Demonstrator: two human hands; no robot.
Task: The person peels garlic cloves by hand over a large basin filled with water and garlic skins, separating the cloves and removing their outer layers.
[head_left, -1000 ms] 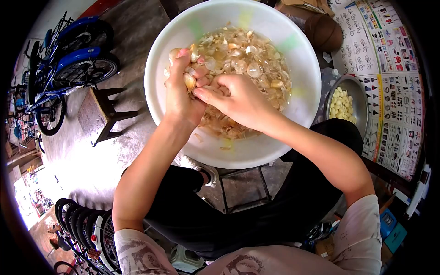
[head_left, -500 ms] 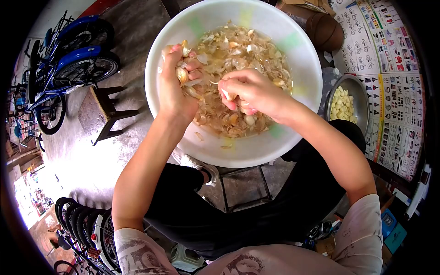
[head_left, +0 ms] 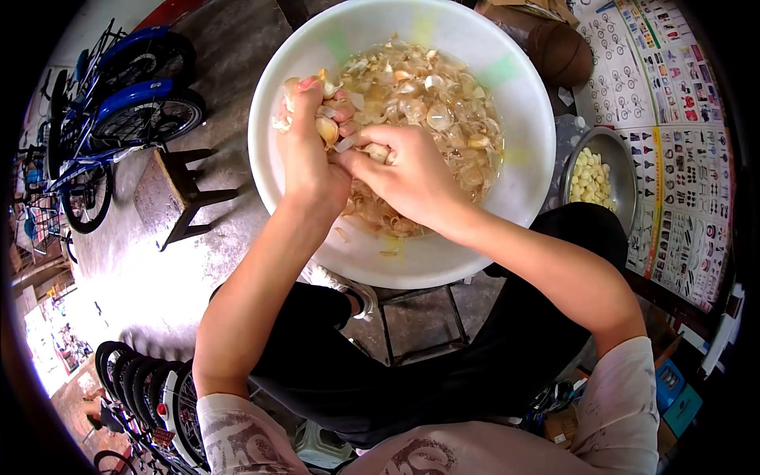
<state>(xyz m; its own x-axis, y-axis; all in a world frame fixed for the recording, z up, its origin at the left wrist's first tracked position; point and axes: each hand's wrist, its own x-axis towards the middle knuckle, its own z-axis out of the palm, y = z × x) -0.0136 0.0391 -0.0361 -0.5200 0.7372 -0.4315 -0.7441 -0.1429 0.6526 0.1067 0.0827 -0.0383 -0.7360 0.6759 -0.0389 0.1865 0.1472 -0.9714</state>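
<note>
Over the left side of a large white basin [head_left: 273, 170], my left hand [head_left: 313, 150] is closed around several garlic cloves [head_left: 326, 130], some still in their skins. My right hand [head_left: 404, 170] has its fingers curled, with garlic cloves [head_left: 378, 152] showing between them. Its thumb and fingertips meet my left hand at the palm, around a bit of pale skin. Below both hands, loose garlic skins [head_left: 427, 99] float in cloudy yellowish water in the basin.
A metal bowl [head_left: 625, 162] of peeled garlic cloves [head_left: 590, 180] stands right of the basin, beside a printed sheet [head_left: 681, 158]. A wooden stool [head_left: 170, 194] and blue bicycles [head_left: 142, 103] are at the left. The basin rests above a dark metal frame [head_left: 423, 352] between my knees.
My right hand has moved left and slightly down, from over the middle of the basin to touching my left hand. My left hand has barely moved.
</note>
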